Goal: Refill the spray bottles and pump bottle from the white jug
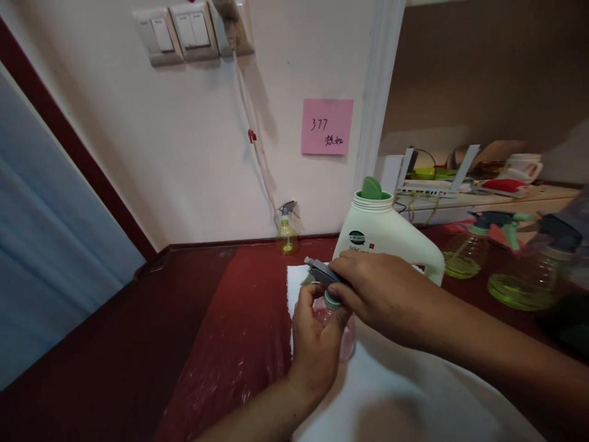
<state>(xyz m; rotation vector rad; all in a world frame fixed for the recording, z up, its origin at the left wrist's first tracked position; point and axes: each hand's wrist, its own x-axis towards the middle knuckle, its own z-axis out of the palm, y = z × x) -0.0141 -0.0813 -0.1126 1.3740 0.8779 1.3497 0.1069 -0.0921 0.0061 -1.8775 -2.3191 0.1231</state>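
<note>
My left hand is wrapped round a small clear pinkish spray bottle standing on a white sheet. My right hand is closed over the bottle's grey trigger spray head, at its teal collar. Just behind the hands stands a white detergent jug with an open green-rimmed mouth.
Two clear spray bottles with yellow liquid stand at the right, and a small one by the wall. A pink note, switches and a cable are on the wall. A cluttered shelf lies back right.
</note>
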